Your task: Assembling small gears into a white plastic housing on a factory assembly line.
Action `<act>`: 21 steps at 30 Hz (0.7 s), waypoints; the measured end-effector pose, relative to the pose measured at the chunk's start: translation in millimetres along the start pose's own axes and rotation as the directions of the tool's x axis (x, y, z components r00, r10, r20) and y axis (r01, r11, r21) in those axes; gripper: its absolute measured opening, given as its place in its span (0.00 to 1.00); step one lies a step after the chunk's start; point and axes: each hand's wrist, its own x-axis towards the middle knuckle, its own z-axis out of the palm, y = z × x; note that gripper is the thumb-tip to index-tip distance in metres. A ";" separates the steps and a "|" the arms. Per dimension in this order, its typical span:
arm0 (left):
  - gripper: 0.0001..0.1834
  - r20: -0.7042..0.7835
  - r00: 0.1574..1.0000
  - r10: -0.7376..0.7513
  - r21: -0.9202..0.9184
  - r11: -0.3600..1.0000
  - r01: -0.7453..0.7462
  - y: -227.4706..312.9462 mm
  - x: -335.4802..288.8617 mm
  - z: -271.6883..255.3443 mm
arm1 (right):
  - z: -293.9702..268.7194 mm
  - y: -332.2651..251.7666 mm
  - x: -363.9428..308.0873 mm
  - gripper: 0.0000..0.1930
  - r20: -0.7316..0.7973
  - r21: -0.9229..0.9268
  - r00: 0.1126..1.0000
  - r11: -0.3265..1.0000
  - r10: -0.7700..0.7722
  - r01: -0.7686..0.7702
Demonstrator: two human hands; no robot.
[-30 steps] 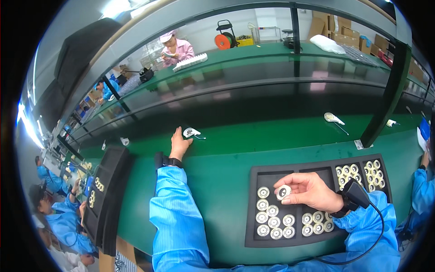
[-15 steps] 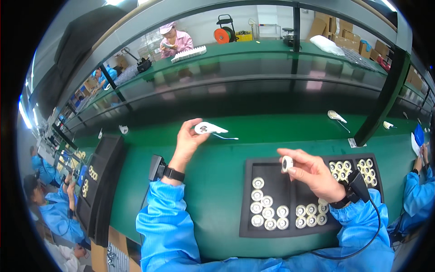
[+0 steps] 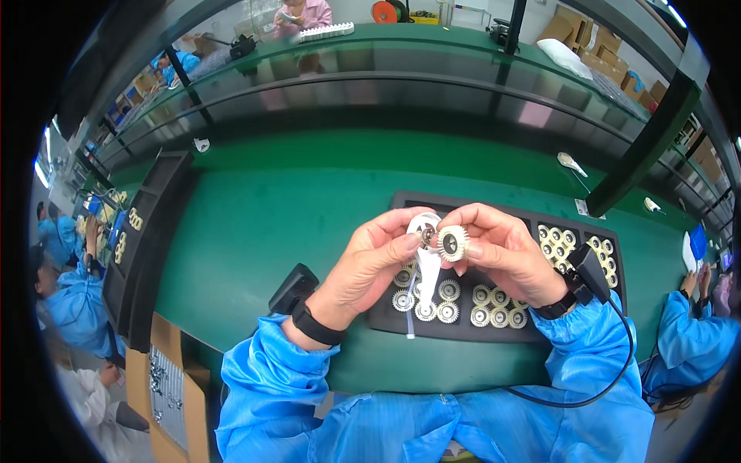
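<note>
My left hand (image 3: pixel 384 258) pinches a white teardrop-shaped plastic housing (image 3: pixel 429 285), its narrow end pointing down and a thin wire hanging beside it. In the round end of the housing shows a metallic part. Between thumb and fingers of my right hand (image 3: pixel 505 253) is a white toothed gear (image 3: pixel 453 243) with a dark centre. The gear sits right beside the housing's round end; whether they touch I cannot tell. Beneath both hands lies a black compartment tray (image 3: pixel 463 332) with several similar gears (image 3: pixel 498 306) in it, some hidden by my hands.
A long black tray (image 3: pixel 157 247) stands to the left, above a cardboard box (image 3: pixel 198 401) of metal parts. Toward the right rises a dark post (image 3: pixel 644 147), near more white housings (image 3: pixel 571 163). Co-workers in blue sleeves (image 3: pixel 698 332) sit on both sides; a person in pink is across.
Both hands have come together over the tray, the left moving right and down with the housing, now turned narrow end down. The right moved left with the gear. The view has tilted downward.
</note>
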 end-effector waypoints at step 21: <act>0.29 0.010 0.995 -0.096 -0.284 0.954 0.095 -25.5 -10.6 -5.5 | -14.9 16.7 6.9 0.19 -0.094 -0.311 0.994 0.950 -0.063 0.031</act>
